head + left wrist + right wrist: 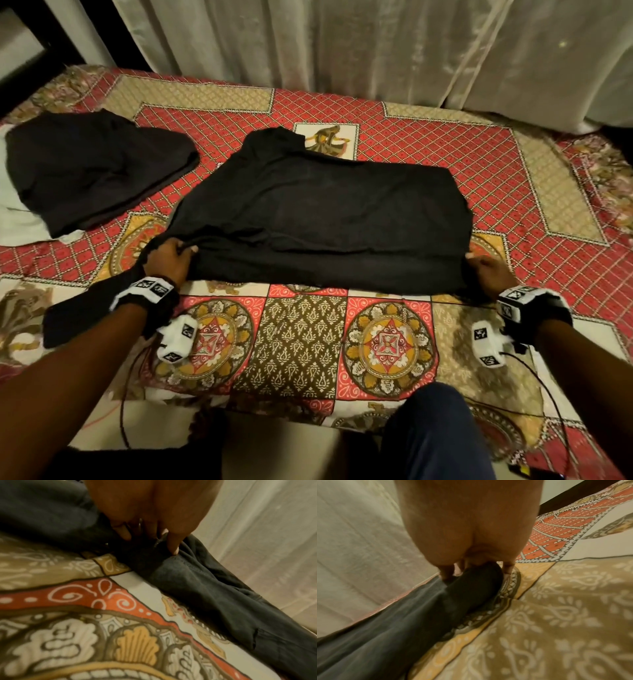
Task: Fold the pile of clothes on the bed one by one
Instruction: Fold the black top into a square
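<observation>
A black garment lies spread across the middle of the patterned bed, its near edge doubled over into a thick fold. My left hand grips the near-left corner of that fold; in the left wrist view its fingers curl into the dark cloth. My right hand pinches the near-right corner, and the right wrist view shows its fingertips closed on the bunched black fabric. A second black garment lies folded at the far left.
The bedspread is red, gold and brown. Pale curtains hang behind the bed. White cloth lies under the folded garment at the left edge. My knee in dark trousers is at the near edge, with cables trailing from both wrists.
</observation>
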